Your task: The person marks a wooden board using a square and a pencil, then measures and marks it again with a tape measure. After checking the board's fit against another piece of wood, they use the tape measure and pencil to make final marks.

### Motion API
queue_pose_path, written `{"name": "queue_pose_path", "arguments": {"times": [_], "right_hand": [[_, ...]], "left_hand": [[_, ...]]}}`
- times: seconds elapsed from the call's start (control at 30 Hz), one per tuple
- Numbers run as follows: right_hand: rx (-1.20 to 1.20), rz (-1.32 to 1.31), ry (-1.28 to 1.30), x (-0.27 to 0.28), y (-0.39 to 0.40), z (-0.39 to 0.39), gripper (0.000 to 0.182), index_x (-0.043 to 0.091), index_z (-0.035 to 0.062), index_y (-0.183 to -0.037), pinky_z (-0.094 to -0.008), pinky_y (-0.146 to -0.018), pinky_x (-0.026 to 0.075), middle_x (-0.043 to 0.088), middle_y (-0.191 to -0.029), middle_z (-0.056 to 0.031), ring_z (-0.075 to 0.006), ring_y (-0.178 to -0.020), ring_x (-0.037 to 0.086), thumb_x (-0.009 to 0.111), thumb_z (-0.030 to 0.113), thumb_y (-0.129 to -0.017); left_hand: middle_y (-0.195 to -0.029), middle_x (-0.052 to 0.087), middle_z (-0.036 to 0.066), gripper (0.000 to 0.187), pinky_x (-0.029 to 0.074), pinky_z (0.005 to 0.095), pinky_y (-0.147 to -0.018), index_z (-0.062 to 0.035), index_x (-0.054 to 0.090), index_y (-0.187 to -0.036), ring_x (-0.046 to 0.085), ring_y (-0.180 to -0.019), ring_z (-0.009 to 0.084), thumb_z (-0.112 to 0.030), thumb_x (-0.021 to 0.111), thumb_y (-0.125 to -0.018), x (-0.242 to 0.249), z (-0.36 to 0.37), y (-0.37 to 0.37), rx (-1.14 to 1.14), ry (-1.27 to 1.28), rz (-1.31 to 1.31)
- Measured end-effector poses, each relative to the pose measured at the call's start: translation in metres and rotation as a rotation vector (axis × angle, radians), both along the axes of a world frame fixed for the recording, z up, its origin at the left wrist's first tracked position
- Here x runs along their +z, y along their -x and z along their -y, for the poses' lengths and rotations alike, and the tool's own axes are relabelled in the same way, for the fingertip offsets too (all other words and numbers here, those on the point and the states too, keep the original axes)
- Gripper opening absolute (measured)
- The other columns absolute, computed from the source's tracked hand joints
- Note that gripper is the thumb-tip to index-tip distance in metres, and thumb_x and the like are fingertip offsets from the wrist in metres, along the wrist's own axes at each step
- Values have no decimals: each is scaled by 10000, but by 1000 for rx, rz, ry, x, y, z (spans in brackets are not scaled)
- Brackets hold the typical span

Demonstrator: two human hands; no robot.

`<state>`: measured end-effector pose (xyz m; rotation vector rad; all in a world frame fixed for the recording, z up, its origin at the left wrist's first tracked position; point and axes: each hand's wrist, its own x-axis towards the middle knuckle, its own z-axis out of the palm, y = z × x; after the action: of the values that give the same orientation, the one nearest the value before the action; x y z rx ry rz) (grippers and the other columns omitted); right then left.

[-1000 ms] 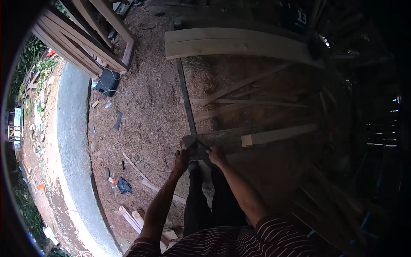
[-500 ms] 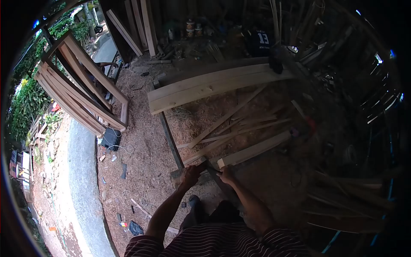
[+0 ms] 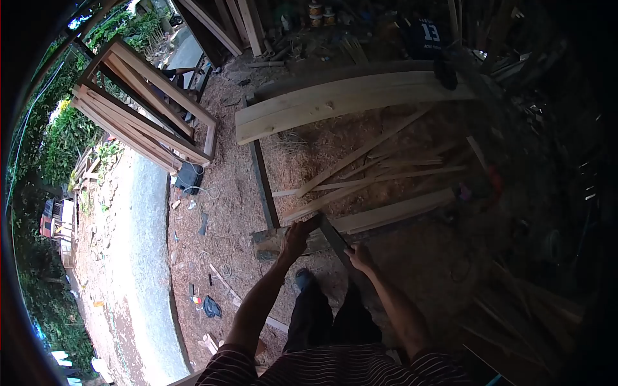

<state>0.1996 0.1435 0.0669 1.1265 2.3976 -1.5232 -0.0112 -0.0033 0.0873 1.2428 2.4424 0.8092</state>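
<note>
My left hand (image 3: 295, 240) is closed around the short brown arm of a dark L-shaped tool (image 3: 334, 237), which looks like a carpenter's square. My right hand (image 3: 362, 257) is closed at the edge of its long flat arm; its fingertips are partly hidden. The tool sits at the near end of a pale wooden beam (image 3: 393, 211). Under my left forearm side lies a low timber support (image 3: 265, 244).
Across the far side lies a wide pale plank (image 3: 322, 109). Thin wood strips (image 3: 373, 180) are scattered among shavings. Left stand wooden frames (image 3: 145, 106) beside a dark case (image 3: 189, 177). A concrete strip (image 3: 145, 219) runs along the left. Another person's arm (image 3: 183, 71) shows behind the frames.
Both hands have moved slightly up and the L-shaped tool now covers the beam's end. My right hand has shifted right, away from the left. The view has tilted.
</note>
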Motion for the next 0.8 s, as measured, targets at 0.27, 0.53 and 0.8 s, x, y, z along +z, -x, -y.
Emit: {"name": "queue_pose_path", "arguments": {"times": [0.27, 0.53, 0.8], "right_hand": [[-121, -138, -3, -13, -3, 18, 258, 614, -15, -860, -450, -640, 439, 598, -746, -226, -389, -753, 610, 591, 243, -875], [-190, -140, -36, -53, -5, 24, 223, 594, -13, -837, -379, -571, 410, 539, -631, -150, -246, -585, 553, 587, 203, -889], [-286, -144, 58, -16, -6, 19, 294, 592, -21, -829, -350, -546, 393, 528, -615, -103, -160, -557, 508, 583, 265, -899]], "left_hand": [[-943, 578, 160, 262, 449, 486, -743, -89, 527, -979, 569, -906, 394, -72, 661, -755, -4, -17, 18, -99, 14, -22], [-1002, 602, 126, 395, 457, 451, -802, -89, 555, -1067, 582, -953, 355, -75, 725, -711, -14, -29, 20, -100, 58, -76], [-1017, 575, 120, 435, 458, 456, -813, -84, 546, -1111, 560, -951, 353, -52, 715, -712, -35, -33, 28, -163, -41, 34]]}}
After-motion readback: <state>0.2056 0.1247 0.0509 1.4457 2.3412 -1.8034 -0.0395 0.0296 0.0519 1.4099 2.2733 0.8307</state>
